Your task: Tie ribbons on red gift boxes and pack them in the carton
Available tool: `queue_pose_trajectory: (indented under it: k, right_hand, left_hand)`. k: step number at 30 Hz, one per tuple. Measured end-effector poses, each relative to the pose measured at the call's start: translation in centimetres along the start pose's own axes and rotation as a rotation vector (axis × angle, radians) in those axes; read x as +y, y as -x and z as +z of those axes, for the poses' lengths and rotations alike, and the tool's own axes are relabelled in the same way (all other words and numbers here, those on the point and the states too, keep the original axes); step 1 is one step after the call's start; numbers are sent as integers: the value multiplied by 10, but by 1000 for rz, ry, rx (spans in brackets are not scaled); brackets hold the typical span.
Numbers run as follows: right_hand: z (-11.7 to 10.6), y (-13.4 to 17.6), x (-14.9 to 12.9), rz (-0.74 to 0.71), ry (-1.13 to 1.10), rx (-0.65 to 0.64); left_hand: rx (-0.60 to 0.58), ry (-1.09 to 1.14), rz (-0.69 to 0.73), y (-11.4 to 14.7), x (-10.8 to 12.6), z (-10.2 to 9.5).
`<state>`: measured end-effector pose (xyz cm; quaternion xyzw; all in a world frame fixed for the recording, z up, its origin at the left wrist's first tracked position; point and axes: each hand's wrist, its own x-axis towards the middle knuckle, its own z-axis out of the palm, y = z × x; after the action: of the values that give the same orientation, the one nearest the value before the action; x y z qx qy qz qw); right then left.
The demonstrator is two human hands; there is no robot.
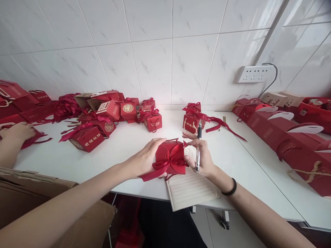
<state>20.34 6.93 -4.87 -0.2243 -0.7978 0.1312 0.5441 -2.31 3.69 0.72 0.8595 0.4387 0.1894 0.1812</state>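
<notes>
Both my hands hold a small red gift box point(169, 158) with a red ribbon bow, just above the white table's front edge. My left hand point(144, 158) grips its left side. My right hand point(203, 155) touches its right side and also holds a pen point(198, 146) upright between the fingers. A lined notepad point(190, 187) lies under the box, overhanging the table edge. A black band circles my right wrist.
Several finished red boxes point(113, 113) with ribbons sit at the back left and centre point(192, 119). Long red boxes point(281, 137) line the right side. A cardboard carton point(31, 196) stands at the left. Another person's hand point(15, 132) rests at far left. A power strip point(254, 74) hangs on the tiled wall.
</notes>
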Motion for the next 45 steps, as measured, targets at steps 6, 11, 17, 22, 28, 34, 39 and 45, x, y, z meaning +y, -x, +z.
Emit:
queue_pose_trajectory:
  k: [6, 11, 17, 22, 28, 34, 39, 45]
  right_hand:
    - [7, 0, -1, 209, -183, 12]
    - [5, -4, -3, 324, -216, 46]
    - [-29, -9, 30, 169, 317, -151]
    - [-53, -6, 58, 366, 602, -610]
    - [-46, -18, 34, 396, 221, -295]
    - [-16, -42, -7, 436, -91, -312]
    - [-2, -46, -5, 501, -184, -308]
    - [12, -20, 4, 650, -488, -90]
  left_hand:
    - [-35, 19, -74, -2, -3, -3]
    - [-62, 72, -57, -3, -5, -9]
    - [-68, 74, -70, -2, -7, -16]
    - [-55, 81, -72, -1, -8, -16]
    - [-49, 73, -58, -4, -7, -14]
    - [-31, 73, -54, -5, -9, -10]
    - [-59, 202, -100, -3, -12, -14]
    - [-111, 413, -172, -2, -14, -14]
